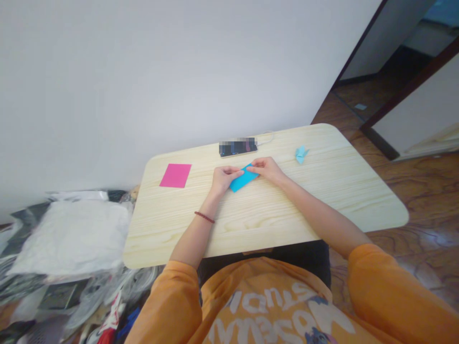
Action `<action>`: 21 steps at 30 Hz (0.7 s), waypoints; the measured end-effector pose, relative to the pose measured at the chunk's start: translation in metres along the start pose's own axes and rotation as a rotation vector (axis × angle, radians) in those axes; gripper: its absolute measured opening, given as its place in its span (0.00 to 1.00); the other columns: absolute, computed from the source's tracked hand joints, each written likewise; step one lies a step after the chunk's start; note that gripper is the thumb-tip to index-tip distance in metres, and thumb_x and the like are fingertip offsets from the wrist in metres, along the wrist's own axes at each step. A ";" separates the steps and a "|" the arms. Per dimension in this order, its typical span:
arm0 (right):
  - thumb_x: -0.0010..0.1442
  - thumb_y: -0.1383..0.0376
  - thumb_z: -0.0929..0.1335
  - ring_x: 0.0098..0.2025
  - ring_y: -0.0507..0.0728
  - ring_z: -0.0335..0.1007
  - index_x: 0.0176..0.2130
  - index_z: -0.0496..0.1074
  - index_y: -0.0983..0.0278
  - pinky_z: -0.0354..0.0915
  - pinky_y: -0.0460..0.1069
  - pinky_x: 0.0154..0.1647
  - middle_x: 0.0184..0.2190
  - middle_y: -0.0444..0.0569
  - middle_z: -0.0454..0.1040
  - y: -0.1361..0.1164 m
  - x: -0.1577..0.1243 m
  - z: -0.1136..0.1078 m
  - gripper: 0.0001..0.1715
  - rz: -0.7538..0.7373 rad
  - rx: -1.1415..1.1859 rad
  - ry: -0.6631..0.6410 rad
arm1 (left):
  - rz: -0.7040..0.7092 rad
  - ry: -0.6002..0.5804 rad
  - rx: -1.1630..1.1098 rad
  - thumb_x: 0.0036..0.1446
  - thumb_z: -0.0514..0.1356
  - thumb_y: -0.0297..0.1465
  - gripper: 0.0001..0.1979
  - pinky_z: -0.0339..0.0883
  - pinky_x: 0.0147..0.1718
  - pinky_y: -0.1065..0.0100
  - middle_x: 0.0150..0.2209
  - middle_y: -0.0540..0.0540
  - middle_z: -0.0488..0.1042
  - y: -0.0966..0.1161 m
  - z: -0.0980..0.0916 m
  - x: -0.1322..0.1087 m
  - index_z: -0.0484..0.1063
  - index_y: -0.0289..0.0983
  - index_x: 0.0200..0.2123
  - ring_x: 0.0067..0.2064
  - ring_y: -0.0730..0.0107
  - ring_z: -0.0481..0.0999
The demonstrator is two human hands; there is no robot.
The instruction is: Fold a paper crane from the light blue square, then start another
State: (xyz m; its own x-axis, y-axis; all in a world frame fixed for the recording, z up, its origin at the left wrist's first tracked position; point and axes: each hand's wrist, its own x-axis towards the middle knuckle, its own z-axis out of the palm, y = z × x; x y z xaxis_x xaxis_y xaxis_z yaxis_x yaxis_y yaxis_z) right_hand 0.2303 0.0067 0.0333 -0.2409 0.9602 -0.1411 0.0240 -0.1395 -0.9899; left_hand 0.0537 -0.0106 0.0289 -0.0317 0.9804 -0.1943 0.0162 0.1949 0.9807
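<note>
Blue paper rectangle [244, 179], judged light, thin, easily creased, pinched at opposite ends between fingers of left hand [224, 179] and right hand [267, 169], both nearly closed; held over middle of pale wooden tabletop [268, 224]; edge grip advised
</note>
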 end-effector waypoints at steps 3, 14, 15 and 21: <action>0.35 0.54 0.76 0.21 0.50 0.64 0.22 0.69 0.64 0.61 0.46 0.22 0.18 0.42 0.71 0.001 0.000 0.002 0.20 -0.020 -0.013 0.016 | 0.010 -0.007 0.017 0.29 0.73 0.37 0.18 0.65 0.28 0.69 0.25 0.45 0.77 -0.001 0.002 0.000 0.78 0.32 0.26 0.26 0.71 0.72; 0.35 0.51 0.75 0.22 0.49 0.62 0.22 0.67 0.64 0.59 0.45 0.22 0.19 0.42 0.69 0.001 0.001 -0.002 0.22 -0.043 0.028 0.073 | -0.025 -0.094 0.045 0.26 0.73 0.41 0.20 0.67 0.30 0.67 0.25 0.44 0.77 0.008 -0.018 0.004 0.78 0.34 0.23 0.27 0.70 0.72; 0.34 0.51 0.76 0.22 0.49 0.62 0.22 0.67 0.64 0.59 0.45 0.22 0.19 0.42 0.69 0.002 0.002 -0.002 0.23 -0.033 0.041 0.082 | -0.038 -0.104 0.061 0.26 0.73 0.42 0.20 0.67 0.30 0.67 0.24 0.44 0.77 0.009 -0.022 0.004 0.78 0.33 0.22 0.26 0.70 0.72; 0.32 0.51 0.76 0.22 0.50 0.63 0.21 0.67 0.63 0.60 0.45 0.22 0.19 0.42 0.69 0.001 0.004 0.000 0.23 -0.001 0.056 0.100 | -0.076 -0.123 0.121 0.24 0.73 0.42 0.21 0.69 0.29 0.67 0.21 0.44 0.75 0.017 -0.040 0.004 0.76 0.34 0.20 0.25 0.69 0.73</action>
State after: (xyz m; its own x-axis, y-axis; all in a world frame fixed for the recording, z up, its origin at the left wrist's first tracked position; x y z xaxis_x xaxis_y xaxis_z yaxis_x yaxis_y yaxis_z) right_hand 0.2288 0.0106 0.0319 -0.1426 0.9793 -0.1434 -0.0308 -0.1492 -0.9883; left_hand 0.0136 -0.0045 0.0458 0.0848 0.9575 -0.2757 0.1386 0.2627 0.9549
